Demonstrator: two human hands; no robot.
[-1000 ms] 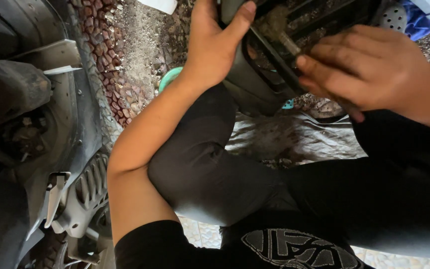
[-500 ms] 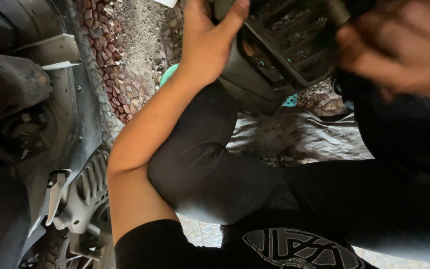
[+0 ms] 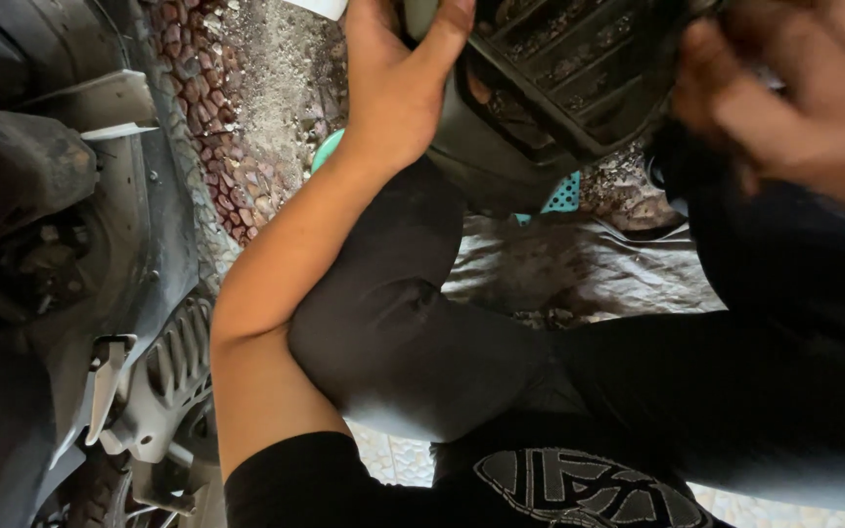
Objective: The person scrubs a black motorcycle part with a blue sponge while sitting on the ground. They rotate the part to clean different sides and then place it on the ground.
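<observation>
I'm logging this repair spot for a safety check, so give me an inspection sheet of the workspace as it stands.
Surface: pebbled ground with a crumpled grey sheet spread over it.
Job's things: black ribbed plastic housing, held up above the lap.
Clutter: a teal object partly hidden under the housing.
Grippers: left hand grips the housing's left edge; right hand is blurred at its right side, grip unclear.
Cables: nothing seen.
Surroundings: motorcycle engine with cooling fins and dark bodywork at the left; the person's bent knee in dark trousers.
</observation>
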